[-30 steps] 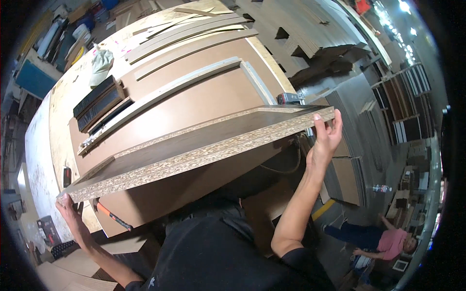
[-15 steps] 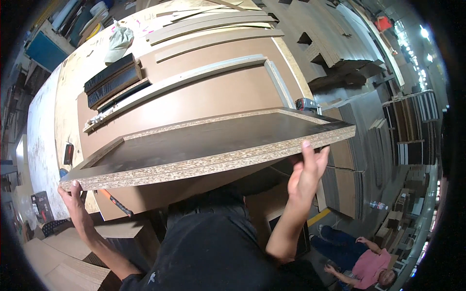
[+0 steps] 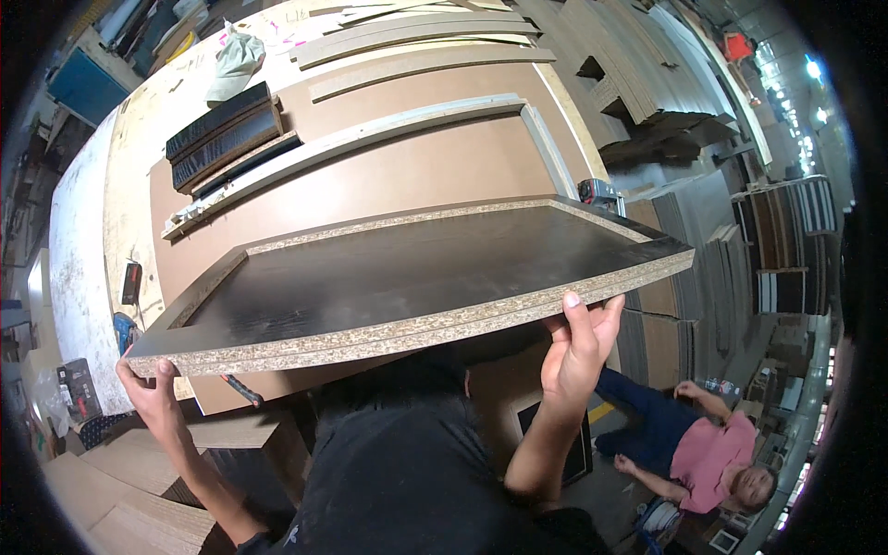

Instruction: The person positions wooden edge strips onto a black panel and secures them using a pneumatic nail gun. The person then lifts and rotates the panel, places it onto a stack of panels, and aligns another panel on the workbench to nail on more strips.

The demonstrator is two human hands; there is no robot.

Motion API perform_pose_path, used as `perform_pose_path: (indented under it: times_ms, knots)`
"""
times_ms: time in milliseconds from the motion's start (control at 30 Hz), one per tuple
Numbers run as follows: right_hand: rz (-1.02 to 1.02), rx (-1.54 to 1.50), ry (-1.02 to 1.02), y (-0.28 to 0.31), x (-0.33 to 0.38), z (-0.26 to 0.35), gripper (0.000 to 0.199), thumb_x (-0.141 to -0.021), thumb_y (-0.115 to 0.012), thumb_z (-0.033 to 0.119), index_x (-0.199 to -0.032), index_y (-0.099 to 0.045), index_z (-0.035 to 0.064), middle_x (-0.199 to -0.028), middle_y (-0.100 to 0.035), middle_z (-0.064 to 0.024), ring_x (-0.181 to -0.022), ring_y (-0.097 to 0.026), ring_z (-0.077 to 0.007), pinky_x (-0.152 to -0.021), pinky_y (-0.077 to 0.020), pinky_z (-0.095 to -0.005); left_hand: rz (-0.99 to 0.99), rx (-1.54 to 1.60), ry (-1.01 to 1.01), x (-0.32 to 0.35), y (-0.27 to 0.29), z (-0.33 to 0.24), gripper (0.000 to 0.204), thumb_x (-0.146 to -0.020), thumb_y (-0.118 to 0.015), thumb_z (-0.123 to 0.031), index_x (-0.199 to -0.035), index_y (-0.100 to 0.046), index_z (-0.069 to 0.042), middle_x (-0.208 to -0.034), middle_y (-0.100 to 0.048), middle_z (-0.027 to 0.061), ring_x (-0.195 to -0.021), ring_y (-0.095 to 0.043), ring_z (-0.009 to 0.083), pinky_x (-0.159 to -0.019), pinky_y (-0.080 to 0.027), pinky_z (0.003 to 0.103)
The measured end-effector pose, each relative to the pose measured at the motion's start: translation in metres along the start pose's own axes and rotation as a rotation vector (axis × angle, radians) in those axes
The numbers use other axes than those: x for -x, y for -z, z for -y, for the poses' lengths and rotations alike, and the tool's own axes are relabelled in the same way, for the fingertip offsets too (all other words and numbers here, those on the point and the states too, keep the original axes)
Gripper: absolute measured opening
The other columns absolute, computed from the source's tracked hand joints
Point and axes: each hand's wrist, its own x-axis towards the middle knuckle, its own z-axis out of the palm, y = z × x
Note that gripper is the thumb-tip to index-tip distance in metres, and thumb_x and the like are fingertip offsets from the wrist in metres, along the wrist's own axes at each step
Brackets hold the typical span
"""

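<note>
while both hands grip its near edge, left hand (image 3: 153, 398) and right hand (image 3: 578, 347), one dark particleboard panel (image 3: 407, 273) runs left to right.

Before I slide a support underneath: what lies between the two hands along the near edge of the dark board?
In the head view, only the board's raw chipboard edge runs between left hand and right hand.

Small pink labels (image 3: 294, 41) lie scattered on the far workbench top (image 3: 139, 120), beside a crumpled cloth (image 3: 233, 61).
</note>
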Motion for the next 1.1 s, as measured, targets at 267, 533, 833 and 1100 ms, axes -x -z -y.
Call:
perform_pose_path:
  times_ms: [267,533,833,1100]
  knots:
    - [0.011,-0.061,0.012,0.022,0.018,-0.005,0.061,-0.086,-0.057,-0.006,-0.141,-0.033,0.0022,-0.125,-0.052,-0.0122,-0.109,-0.057,-0.0199,-0.093,-0.052,-0.0371,0.239,-0.514,-0.962,-0.023,0.003,-0.017,0.085,-0.079,-0.063,-0.07,-0.119,-0.057,0.005,-0.114,-0.063,0.0203,-0.109,-0.061,0.035,-0.103,-0.041,0.045]
    - [0.025,-0.115,0.027,0.037,0.03,-0.017,0.071,-0.083,-0.054,-0.009,-0.147,-0.025,0.0028,-0.132,-0.048,-0.0124,-0.115,-0.053,-0.021,-0.099,-0.0457,-0.0355,0.379,-0.592,-0.983,-0.016,0.009,-0.005,0.087,-0.057,-0.077,-0.073,-0.097,-0.067,0.004,-0.087,-0.07,0.0177,-0.082,-0.07,0.0323,-0.074,-0.056,0.04]
    - [-0.01,-0.111,0.041,0.046,0.04,-0.026,0.076,-0.082,-0.057,-0.009,-0.149,-0.022,0.0038,-0.138,-0.044,-0.0119,-0.123,-0.05,-0.022,-0.103,-0.0436,-0.0363,0.36,-0.606,-0.987,-0.003,0.009,0.004,0.083,-0.061,-0.075,-0.072,-0.099,-0.069,0.002,-0.091,-0.071,0.0194,-0.086,-0.071,0.0341,-0.076,-0.057,0.042]
    - [0.046,-0.136,-0.025,0.05,0.044,-0.024,0.089,-0.08,-0.062,-0.007,-0.153,-0.011,0.0039,-0.146,-0.035,-0.0149,-0.131,-0.041,-0.0232,-0.109,-0.0358,-0.0364,0.344,-0.62,-0.968,0.005,0.014,0.013,0.083,-0.062,-0.076,-0.07,-0.102,-0.068,0.002,-0.095,-0.07,0.0201,-0.091,-0.07,0.0365,-0.082,-0.056,0.045]
